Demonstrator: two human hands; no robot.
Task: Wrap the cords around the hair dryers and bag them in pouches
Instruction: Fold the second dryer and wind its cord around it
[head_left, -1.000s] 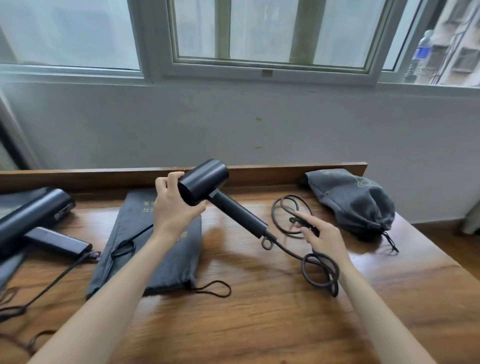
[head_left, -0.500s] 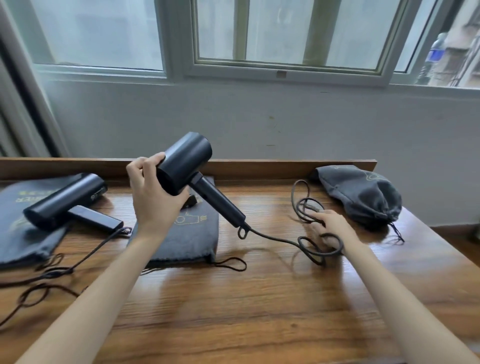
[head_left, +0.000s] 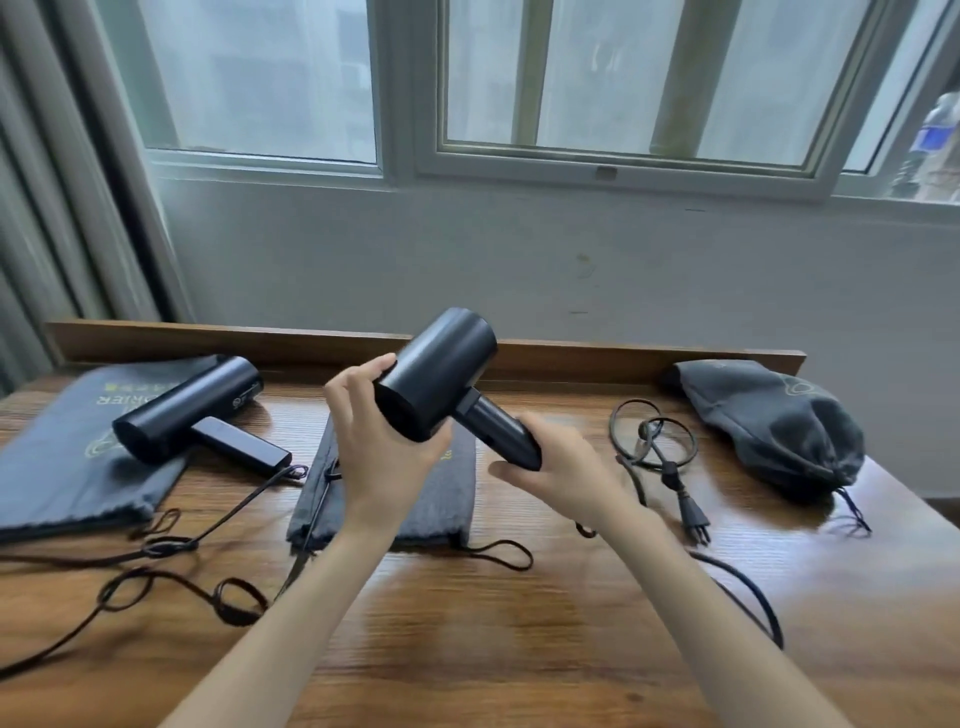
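Observation:
I hold a black hair dryer (head_left: 441, 379) tilted in the air above the wooden table (head_left: 493, 639). My left hand (head_left: 379, 457) grips its barrel from the left. My right hand (head_left: 571, 473) is blurred and cups the lower end of the handle, with its fingers curled round it. The dryer's cord (head_left: 649, 447) lies in loose loops on the table to the right and ends in a plug (head_left: 693, 517). A flat grey pouch (head_left: 447, 499) lies under my hands. A second hair dryer (head_left: 192, 410) rests on another flat pouch (head_left: 57, 467) at the left.
A filled, drawn-shut pouch (head_left: 769, 421) sits at the back right. The second dryer's cord (head_left: 156, 587) sprawls over the front left of the table. A wooden ledge (head_left: 623, 358) runs along the table's back, under the window wall.
My right hand has left the cord loops on the table and come up to the handle's end. The left hand has kept its grip and shifted the dryer to the right.

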